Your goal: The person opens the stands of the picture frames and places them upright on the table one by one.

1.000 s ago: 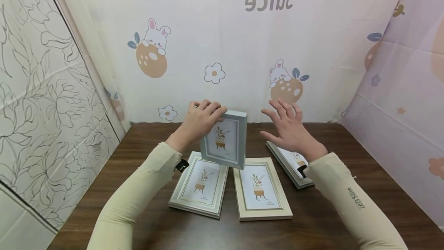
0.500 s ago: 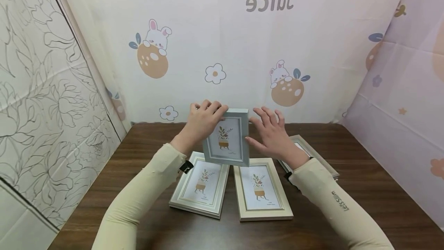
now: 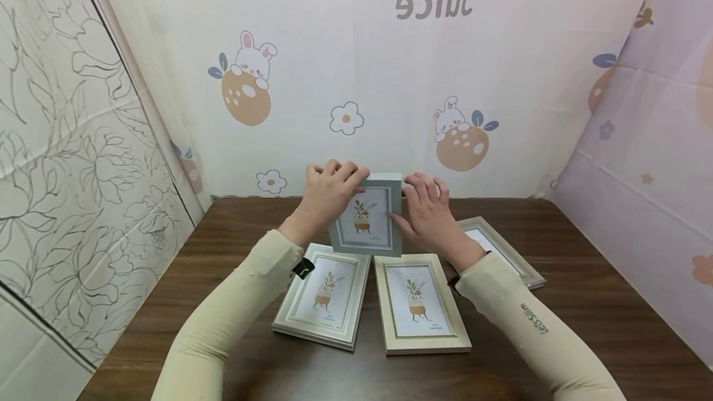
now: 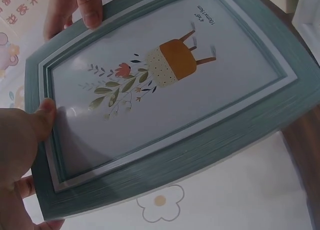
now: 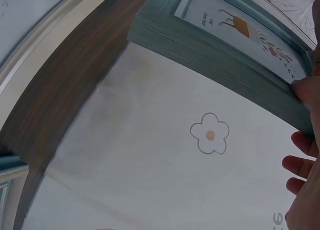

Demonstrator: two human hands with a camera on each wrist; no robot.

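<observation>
A blue-green picture frame stands upright above the table, its print of a potted plant facing me. My left hand grips its top left part; in the left wrist view the thumb lies on the front border and fingers curl behind. My right hand pinches the right side, thumb on the front; its fingers are partly hidden behind the edge. Below lie a white picture frame on the left and a cream picture frame on the right, both face up.
Another pale frame lies face up at the right, partly behind my right forearm. The dark wood table ends at a printed cloth backdrop. Patterned walls stand at both sides.
My right hand has moved left from over the pale frame and now pinches the blue-green frame's right side. The held frame has risen slightly and shifted right, turning squarer to me.
</observation>
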